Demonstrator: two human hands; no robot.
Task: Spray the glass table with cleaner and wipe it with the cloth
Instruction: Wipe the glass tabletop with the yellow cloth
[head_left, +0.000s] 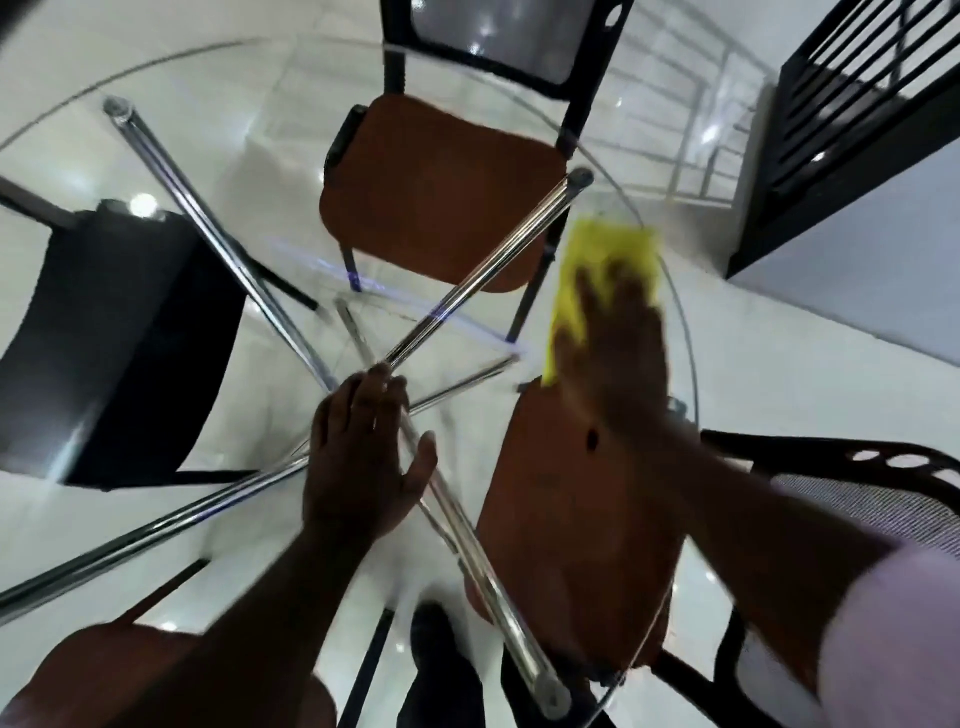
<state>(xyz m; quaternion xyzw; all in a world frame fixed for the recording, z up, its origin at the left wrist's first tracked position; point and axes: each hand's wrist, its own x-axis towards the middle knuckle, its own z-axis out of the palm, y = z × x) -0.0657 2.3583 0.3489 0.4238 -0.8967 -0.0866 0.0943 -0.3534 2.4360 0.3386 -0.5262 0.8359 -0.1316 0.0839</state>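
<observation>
A round glass table (260, 171) fills the view, with crossed chrome legs (218, 208) showing through the top. My right hand (618, 353) lies flat with straight fingers on a yellow cloth (608, 249) and presses it on the glass near the right rim. The cloth and that hand are blurred. My left hand (363, 462) rests flat on the glass near the middle, fingers spread, holding nothing. No spray bottle is in view.
Chairs with brown seats stand under the table: one at the far side (441, 192), one at the right (571, 519), one at the bottom left (104, 670). A black chair (119, 343) is at the left. A black railing (857, 104) stands at the upper right.
</observation>
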